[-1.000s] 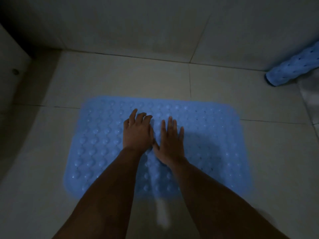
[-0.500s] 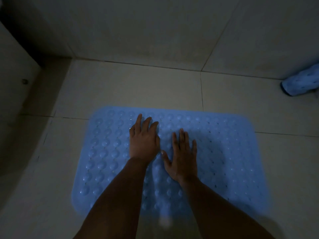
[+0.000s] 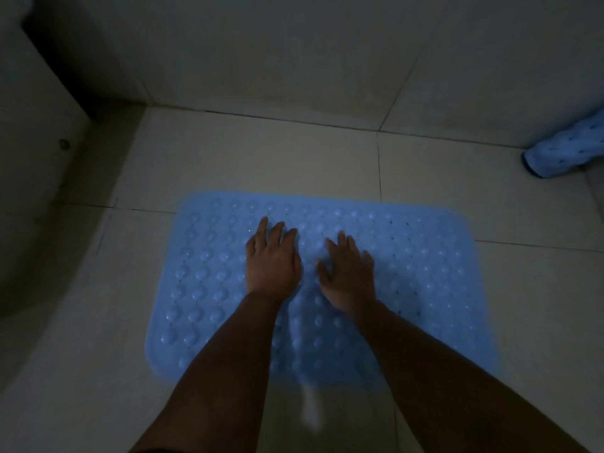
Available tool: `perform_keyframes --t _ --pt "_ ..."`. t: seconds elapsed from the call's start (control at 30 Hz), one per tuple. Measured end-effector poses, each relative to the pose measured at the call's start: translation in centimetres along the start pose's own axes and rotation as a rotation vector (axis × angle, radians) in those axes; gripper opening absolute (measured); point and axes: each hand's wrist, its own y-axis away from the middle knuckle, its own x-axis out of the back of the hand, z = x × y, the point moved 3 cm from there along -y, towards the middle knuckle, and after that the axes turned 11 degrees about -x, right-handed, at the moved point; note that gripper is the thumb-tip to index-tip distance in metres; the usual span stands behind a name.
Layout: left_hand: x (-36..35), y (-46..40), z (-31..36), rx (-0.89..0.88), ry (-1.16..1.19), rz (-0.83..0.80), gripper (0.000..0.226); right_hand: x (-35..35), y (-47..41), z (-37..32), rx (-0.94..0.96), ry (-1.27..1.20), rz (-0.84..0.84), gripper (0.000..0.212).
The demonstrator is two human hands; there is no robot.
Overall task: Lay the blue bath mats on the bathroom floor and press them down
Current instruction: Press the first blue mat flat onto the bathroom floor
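Left hand [image 3: 273, 261] and right hand [image 3: 348, 273], fingers released flat, press mid blue bath mat [image 3: 425, 273]; bare floor tile [image 3: 261, 158] borders its far edge.

Bath mat [image 3: 408, 289] under fingers [image 3: 277, 233]: light blue w/ rows of raised round bumps & tiny holes. Rolled mat [image 3: 562, 152] far right of fingers: same blue, dark dots. Floor tiles [image 3: 261, 158]: pale grey-beige, dark grout.

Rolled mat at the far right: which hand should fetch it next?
Right, probably. The right hand lies flat on the flat mat, on the side nearer the rolled mat by the wall. The left hand presses further left and would have to cross over the right arm.
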Motion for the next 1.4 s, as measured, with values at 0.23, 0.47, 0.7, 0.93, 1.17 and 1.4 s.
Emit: perform_keyframes --t 0.23,0.47,0.7,0.93,1.17,1.4 --pt "-3.5 0.3 3.8 -0.164 0.037 -0.213 0.069 5.7 -4.4 0.7 0.029 -0.128 0.162 0.031" --pt "-5.7 1.6 5.1 -0.153 -0.071 -0.257 0.086 4.9 -6.1 0.2 0.107 -0.213 0.188 0.033" --pt "-6.0 1.1 5.3 -0.14 -0.068 -0.261 0.084 4.5 -7.8 0.1 0.21 -0.283 0.151 0.032" --pt "-6.0 0.9 5.3 -0.142 -0.041 -0.298 0.089 4.7 -6.4 2.5 0.155 -0.225 0.152 0.03" --pt "-3.5 -0.1 4.3 -0.103 0.218 -0.375 0.076 6.0 -3.4 2.3 0.135 -0.128 0.106 0.036" --pt "0.5 0.8 1.0 0.04 0.122 -0.022 0.054 3.2 -0.4 -1.4 0.195 -0.127 0.03 0.049"
